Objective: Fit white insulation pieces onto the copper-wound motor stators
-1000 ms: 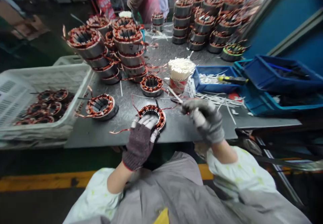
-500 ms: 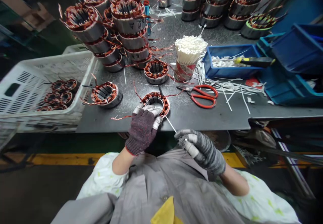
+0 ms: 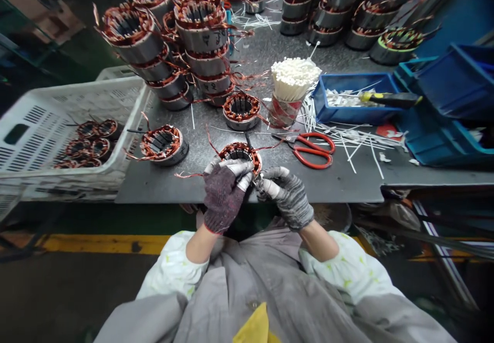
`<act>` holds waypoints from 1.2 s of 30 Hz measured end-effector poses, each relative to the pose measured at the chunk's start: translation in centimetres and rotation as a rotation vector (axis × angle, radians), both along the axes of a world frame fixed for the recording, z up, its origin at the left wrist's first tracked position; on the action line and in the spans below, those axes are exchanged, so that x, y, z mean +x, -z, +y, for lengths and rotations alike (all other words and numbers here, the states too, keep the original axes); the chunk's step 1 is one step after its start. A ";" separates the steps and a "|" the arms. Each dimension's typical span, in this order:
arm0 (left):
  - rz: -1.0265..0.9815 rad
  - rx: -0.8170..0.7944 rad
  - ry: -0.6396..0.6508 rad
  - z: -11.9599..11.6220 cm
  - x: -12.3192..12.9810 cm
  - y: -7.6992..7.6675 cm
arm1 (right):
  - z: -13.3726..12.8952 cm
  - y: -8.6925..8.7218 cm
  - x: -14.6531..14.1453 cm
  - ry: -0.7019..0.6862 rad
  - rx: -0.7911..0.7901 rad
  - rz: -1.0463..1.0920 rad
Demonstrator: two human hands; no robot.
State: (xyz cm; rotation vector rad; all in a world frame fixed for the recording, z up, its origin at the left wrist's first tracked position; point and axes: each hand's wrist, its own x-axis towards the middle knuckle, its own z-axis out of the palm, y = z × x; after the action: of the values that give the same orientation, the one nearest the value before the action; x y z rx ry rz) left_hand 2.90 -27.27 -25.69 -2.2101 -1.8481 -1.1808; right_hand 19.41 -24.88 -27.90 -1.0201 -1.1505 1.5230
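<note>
A small wound stator, a ring with copper windings and loose wire leads, sits at the table's front edge. My left hand, in a dark maroon glove with white-wrapped fingertips, grips its near side with the fingers over the rim. At the ring's right front, my right hand, in a grey striped glove, is closed in a pinch against the rim. A thin white strip runs into that pinch but is now mostly hidden by the fingers. Red-handled scissors lie to the right of the stator.
Two more stators stand close by, at the back and left. Tall stator stacks rise behind. A cup of white sticks, a blue bin with a screwdriver and scattered strips lie right; a white crate stands left.
My right hand has moved up and left from below the table edge to the stator's rim, and the white strip between them no longer shows stretched out. My left hand stays on the stator.
</note>
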 end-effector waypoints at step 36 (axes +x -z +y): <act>0.235 0.131 0.139 -0.4 -0.8 -0.2 | 1.3 -0.4 0.3 -0.016 0.299 -0.269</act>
State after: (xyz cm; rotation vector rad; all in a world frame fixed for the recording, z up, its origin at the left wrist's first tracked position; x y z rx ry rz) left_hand 2.13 -27.69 -25.50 -2.3196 -1.5075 -0.9783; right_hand 19.76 -23.57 -27.47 -1.0306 -1.5257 1.2023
